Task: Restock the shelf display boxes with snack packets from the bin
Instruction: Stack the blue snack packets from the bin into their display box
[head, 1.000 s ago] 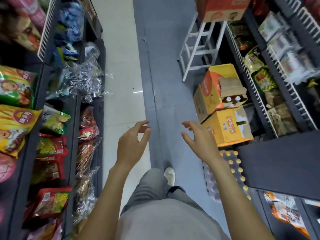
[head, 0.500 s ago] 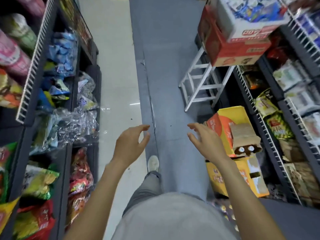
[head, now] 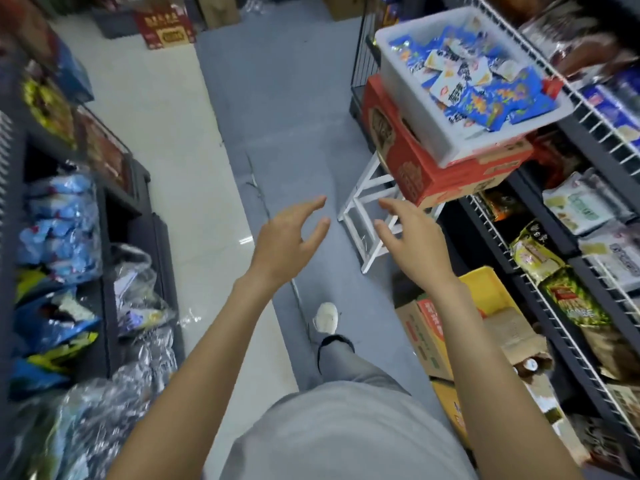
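Both arms stretched forward over the aisle floor (head: 294, 109), holding nothing. Left hand (head: 287, 237) loose, fingers gently bent and spread, thumb apart. Right hand (head: 412, 233) likewise loose and empty, fingers slightly curved, pointing up the aisle. Ahead and to the right, a white bin (head: 412, 81) heaped with blue snack packets (head: 485, 88), sitting on a red carton (head: 422, 171), itself perched on a white stool (head: 367, 216) beside the right shelves (head: 540, 271). Right fingertips near the carton's lower corner, apart from it. Below the stool, yellow and orange cartons (head: 429, 337) on the floor (one open, bottle caps showing). Left shelves (head: 104, 209) blurred, stocked with bags. One white shoe (head: 326, 317) forward on the grey strip.
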`<act>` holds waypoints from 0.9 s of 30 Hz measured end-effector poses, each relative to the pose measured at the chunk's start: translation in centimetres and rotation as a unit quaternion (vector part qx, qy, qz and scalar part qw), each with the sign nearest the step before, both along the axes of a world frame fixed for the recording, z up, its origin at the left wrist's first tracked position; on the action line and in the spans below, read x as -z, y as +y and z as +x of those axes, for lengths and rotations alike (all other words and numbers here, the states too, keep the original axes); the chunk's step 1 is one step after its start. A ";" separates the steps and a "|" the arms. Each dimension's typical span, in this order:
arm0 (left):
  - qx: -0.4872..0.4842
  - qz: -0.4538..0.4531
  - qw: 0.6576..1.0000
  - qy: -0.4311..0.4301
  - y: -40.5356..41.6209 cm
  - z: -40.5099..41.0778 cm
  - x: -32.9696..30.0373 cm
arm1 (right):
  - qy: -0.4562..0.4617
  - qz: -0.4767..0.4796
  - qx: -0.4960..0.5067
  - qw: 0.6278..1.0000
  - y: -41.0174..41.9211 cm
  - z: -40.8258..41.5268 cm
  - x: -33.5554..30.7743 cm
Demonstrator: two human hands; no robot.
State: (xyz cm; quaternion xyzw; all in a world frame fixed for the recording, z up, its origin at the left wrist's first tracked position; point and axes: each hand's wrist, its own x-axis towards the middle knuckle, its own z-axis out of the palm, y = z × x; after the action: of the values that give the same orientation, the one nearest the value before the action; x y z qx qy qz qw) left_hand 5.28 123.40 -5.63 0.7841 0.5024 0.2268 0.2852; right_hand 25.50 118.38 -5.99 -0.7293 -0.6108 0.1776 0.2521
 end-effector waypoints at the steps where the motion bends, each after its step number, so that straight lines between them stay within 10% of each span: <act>1: 0.009 0.002 1.000 0.003 2.2 1.1 0.0 | 0.004 0.000 0.007 1.000 2.0 0.5 0.0; 14: 0.172 0.046 0.984 0.001 27.5 11.9 -0.1 | -0.003 -0.005 0.199 0.980 19.2 9.2 -1.5; 27: 0.510 0.212 0.833 0.019 48.0 33.2 -2.3 | -0.053 -0.048 0.428 0.901 30.1 17.6 -1.3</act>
State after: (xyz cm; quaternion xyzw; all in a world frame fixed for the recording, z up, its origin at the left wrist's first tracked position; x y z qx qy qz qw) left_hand 38.45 171.37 -3.36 0.9745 -0.0238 0.1347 0.1777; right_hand 43.07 148.51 -4.70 -0.9399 -0.2432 0.0429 0.2357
